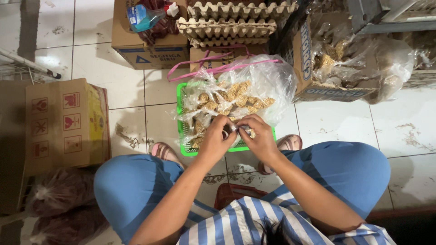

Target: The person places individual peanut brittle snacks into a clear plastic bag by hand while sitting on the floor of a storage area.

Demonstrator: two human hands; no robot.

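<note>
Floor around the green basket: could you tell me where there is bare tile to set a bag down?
Bare tile lies left of the green basket, up to the cardboard box, and right of it, below the open carton of snack bags. It is crowded behind the basket, by the egg trays, and in front, where both hands, left hand and right hand, work.

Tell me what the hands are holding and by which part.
Both the left hand and right hand pinch the top of a small clear plastic packet between them, over the green basket.

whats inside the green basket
The green basket holds clear plastic bags of golden-brown snack pieces. Both hands cover the near bags, and the basket bottom is hidden.
</note>
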